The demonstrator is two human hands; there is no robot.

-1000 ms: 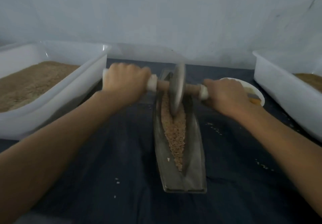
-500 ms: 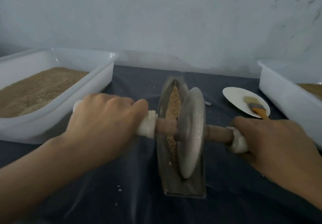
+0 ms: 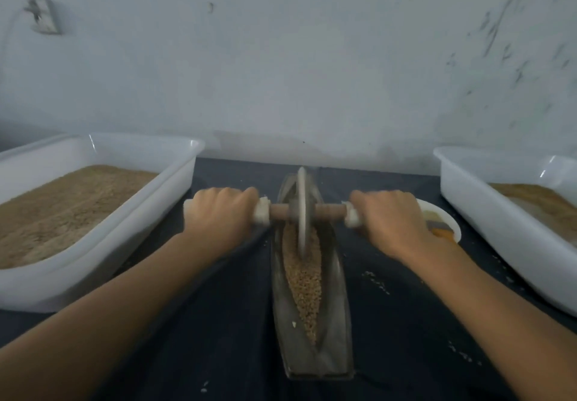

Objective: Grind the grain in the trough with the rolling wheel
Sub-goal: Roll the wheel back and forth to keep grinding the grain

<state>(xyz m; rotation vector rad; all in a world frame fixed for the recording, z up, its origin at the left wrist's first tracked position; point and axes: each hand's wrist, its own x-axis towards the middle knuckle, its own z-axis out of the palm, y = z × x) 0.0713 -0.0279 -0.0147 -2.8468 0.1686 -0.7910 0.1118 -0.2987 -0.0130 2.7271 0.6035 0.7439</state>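
A long boat-shaped metal trough [image 3: 335, 332] lies lengthwise on the dark cloth, with brown grain [image 3: 304, 279] along its groove. A thin metal rolling wheel [image 3: 301, 210] stands on edge in the far half of the trough, on a wooden axle with white-wrapped ends. My left hand [image 3: 221, 215] grips the left end of the axle. My right hand [image 3: 390, 219] grips the right end. Both arms are stretched out forward.
A white tub [image 3: 131, 157] of brown grain stands at the left, and another white tub [image 3: 487, 213] stands at the right. A white plate [image 3: 452, 222] with a brush lies behind my right hand. Loose grains dot the dark cloth [image 3: 218, 338]. A pale wall rises behind.
The wheel has rolled from the near end of the trough back to the far half. Both hands moved away from me with the axle, and grain in the near half now shows.
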